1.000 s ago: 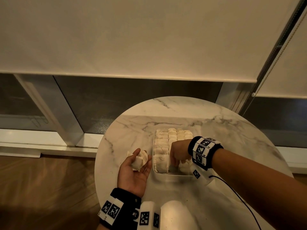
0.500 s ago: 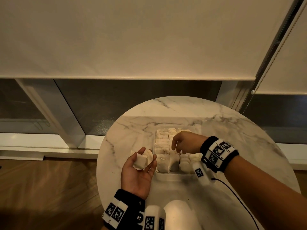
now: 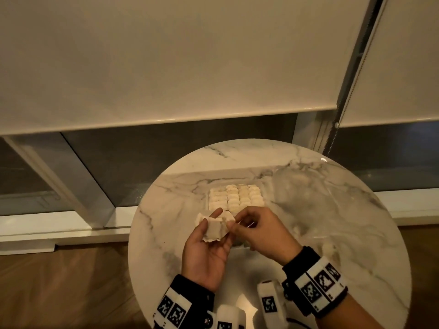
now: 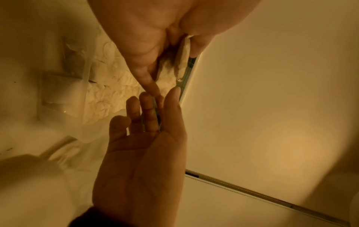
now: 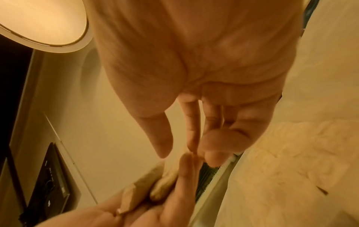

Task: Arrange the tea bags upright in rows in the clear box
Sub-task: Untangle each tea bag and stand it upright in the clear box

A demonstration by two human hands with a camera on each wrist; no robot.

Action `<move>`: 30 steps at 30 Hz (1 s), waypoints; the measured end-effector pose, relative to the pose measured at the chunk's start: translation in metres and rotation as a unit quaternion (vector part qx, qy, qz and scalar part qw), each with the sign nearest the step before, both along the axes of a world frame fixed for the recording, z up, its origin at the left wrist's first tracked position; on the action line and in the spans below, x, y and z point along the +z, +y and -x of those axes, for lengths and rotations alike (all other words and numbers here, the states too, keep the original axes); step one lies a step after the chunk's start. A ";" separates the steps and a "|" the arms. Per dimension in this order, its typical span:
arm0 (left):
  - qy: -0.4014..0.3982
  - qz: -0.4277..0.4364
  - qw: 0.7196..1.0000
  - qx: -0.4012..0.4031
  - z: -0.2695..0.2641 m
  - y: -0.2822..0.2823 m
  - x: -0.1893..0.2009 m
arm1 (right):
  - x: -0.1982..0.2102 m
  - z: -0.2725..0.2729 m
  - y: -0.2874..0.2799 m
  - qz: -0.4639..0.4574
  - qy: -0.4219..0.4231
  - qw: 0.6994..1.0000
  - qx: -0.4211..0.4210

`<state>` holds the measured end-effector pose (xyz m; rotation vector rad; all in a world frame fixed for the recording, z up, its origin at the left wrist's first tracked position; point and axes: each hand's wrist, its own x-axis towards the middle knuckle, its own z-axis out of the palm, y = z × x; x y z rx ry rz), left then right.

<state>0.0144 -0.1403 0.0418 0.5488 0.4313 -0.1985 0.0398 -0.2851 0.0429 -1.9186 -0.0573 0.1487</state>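
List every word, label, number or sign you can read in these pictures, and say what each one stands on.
No readable text in any view.
Wristbands: black-and-white square marker patterns only, no letters or digits.
Tea bags in the left hand and rows in the clear box: no print that can be made out.
Dark panel in the right wrist view: small pale marks, too blurred to read.

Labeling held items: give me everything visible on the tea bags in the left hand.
The tea bags in the left hand are a small stack of off-white, papery-looking squares with crimped edges, count unclear. They lie in the upturned left hand, thumb across the top, held above the marble table just in front of the clear box. The right hand pinches the stack's right edge.
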 end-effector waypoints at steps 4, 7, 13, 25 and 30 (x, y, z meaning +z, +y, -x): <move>-0.020 -0.011 0.999 -0.027 0.004 -0.007 0.005 | -0.008 -0.003 -0.001 -0.009 -0.032 0.999 -0.036; -0.030 -0.014 0.999 -0.043 0.005 -0.008 0.004 | -0.010 -0.003 -0.003 -0.039 -0.041 0.997 -0.055; -0.011 -0.063 0.997 -0.040 0.000 0.004 -0.007 | -0.007 -0.008 -0.014 -0.060 -0.048 0.996 -0.047; 0.019 -0.148 0.988 0.042 -0.010 0.040 -0.027 | -0.034 -0.048 -0.024 0.132 -0.001 0.991 0.026; 0.020 -0.148 0.988 0.044 -0.012 0.046 -0.032 | -0.034 -0.060 -0.012 0.264 0.057 0.953 0.134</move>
